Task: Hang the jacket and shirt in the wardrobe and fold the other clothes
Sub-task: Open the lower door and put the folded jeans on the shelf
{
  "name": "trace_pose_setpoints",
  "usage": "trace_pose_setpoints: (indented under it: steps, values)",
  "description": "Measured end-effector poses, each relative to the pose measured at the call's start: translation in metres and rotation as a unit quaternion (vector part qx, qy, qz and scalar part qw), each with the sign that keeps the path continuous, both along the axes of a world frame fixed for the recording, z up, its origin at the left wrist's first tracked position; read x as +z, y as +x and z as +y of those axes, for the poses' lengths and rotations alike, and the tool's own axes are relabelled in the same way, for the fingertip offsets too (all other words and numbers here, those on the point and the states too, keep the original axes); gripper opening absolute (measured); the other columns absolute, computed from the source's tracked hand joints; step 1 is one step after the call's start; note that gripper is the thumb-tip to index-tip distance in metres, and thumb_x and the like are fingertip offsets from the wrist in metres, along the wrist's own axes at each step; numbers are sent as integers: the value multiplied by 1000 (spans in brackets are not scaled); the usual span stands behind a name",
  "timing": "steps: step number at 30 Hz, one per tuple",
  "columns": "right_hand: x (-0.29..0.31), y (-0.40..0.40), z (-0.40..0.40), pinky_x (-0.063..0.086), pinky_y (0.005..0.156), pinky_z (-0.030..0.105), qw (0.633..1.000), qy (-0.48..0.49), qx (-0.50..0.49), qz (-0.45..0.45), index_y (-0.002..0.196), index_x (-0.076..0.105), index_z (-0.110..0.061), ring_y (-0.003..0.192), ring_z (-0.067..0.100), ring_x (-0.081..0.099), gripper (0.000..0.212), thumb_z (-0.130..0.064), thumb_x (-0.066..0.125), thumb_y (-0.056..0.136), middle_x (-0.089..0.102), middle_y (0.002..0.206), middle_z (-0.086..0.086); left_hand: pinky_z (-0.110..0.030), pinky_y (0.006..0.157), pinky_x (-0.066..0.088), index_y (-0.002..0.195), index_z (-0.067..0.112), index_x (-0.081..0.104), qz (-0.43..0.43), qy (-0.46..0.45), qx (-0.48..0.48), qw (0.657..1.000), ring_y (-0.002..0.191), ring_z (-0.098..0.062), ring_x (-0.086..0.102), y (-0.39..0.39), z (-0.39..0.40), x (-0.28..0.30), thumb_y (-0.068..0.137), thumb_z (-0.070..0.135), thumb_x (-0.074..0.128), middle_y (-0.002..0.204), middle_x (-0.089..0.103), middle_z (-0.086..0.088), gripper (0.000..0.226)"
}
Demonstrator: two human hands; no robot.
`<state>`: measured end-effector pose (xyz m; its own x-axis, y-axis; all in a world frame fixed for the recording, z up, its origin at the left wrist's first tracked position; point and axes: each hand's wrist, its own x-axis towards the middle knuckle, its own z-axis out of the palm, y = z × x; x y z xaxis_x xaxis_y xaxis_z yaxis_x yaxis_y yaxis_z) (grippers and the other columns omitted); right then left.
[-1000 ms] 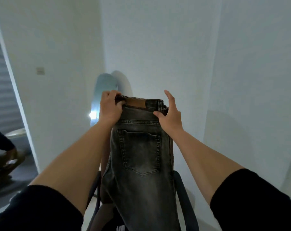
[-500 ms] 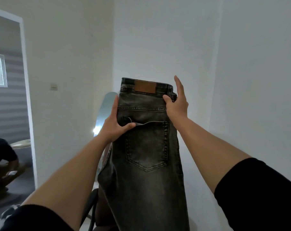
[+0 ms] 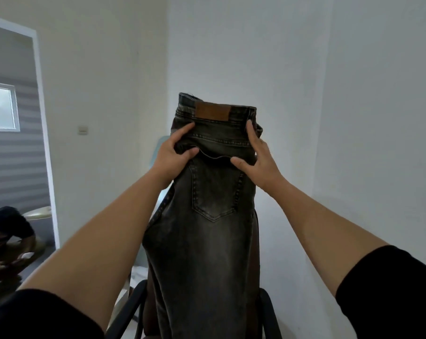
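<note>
Dark grey jeans [image 3: 207, 241] held upright in the air before a white wall corner, left hand [image 3: 172, 155] pinching the left edge below the waistband, right hand [image 3: 258, 155] gripping the right edge, brown patch [image 3: 213, 111] on top.

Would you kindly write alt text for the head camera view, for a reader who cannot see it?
Both hands, the left hand and the right hand, hold a pair of dark grey jeans up by the waist against a white wall, back pocket and brown patch facing the camera. A doorway at left shows another person crouching.
</note>
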<state>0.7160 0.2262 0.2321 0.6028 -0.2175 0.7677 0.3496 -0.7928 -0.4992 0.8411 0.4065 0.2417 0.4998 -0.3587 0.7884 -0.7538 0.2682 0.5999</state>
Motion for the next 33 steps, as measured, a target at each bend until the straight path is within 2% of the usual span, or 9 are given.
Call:
trace_pose_setpoints:
  steps: [5, 11, 14, 17, 19, 24, 27, 30, 33]
  values:
    - [-20, 5, -2, 21, 114, 28, 999, -32, -5, 23, 140, 13, -53, 141, 16, 21, 83, -39, 69, 82, 20, 153, 1, -20, 100, 43, 137, 28, 43, 0, -16, -35, 999, 114, -4, 55, 8, 2, 25, 84, 2, 64, 132, 53, 2, 63]
    - [-43, 7, 0, 28, 108, 24, 996, -51, 0, 76, 135, 9, -64, 128, 9, 36, 84, -41, 69, 81, 38, 146, -3, -17, 94, 46, 139, 24, 41, 46, -52, -41, 997, 107, 3, 58, 24, -1, 21, 85, 0, 62, 128, 55, 3, 63]
    - [-64, 11, 3, 27, 107, 17, 991, -50, 29, 122, 136, 23, -58, 126, 0, 33, 74, -33, 69, 84, 38, 143, -13, -18, 95, 46, 140, 24, 40, 61, -52, -51, 995, 107, 2, 57, 31, -2, 19, 86, 1, 61, 127, 54, 4, 63]
    - [-64, 16, 7, 37, 107, 22, 990, 3, 51, 129, 128, 56, -35, 119, 0, 45, 47, -20, 68, 85, 54, 130, -13, -17, 94, 47, 138, 26, 42, 62, -16, -41, 997, 109, -3, 57, 39, -5, 16, 86, 4, 62, 130, 53, 1, 60]
    - [-60, 18, 11, 45, 102, 26, 989, 48, 60, 125, 117, 66, -25, 112, 3, 55, 34, -12, 66, 86, 63, 123, -6, -19, 96, 46, 137, 25, 43, 33, 33, 19, 999, 113, -10, 56, 47, -6, 16, 86, 11, 64, 130, 52, 2, 57]
    - [-58, 26, 26, 51, 82, 11, 971, 205, 109, 64, 116, 67, -17, 92, -5, 58, 35, 1, 58, 87, 62, 102, -16, -34, 105, 34, 140, 33, 37, -79, 228, 212, 947, 127, -26, 45, 66, -4, 25, 86, 50, 56, 140, 47, -7, 60]
    - [-52, 34, 32, 52, 80, 12, 953, 272, 123, 42, 116, 67, -15, 94, -1, 60, 36, 4, 57, 87, 63, 99, -16, -36, 108, 31, 140, 42, 31, -79, 296, 201, 930, 130, -29, 39, 67, -2, 17, 67, 80, 46, 141, 41, -12, 84]
    - [-40, 42, 39, 52, 92, 26, 937, 322, 138, 7, 114, 68, -13, 100, 12, 64, 36, 6, 58, 84, 68, 100, -5, -40, 113, 26, 141, 45, 27, -43, 337, 187, 922, 134, -30, 33, 71, 5, -13, 61, 86, 44, 144, 34, -13, 91]
    - [-23, 51, 43, 52, 90, 26, 911, 383, 154, -21, 114, 68, -12, 85, 13, 63, 35, 5, 57, 85, 66, 88, 0, -45, 115, 22, 144, 41, 22, 48, 333, 155, 929, 139, -26, 28, 65, 16, -46, 58, 91, 35, 153, 26, -5, 100]
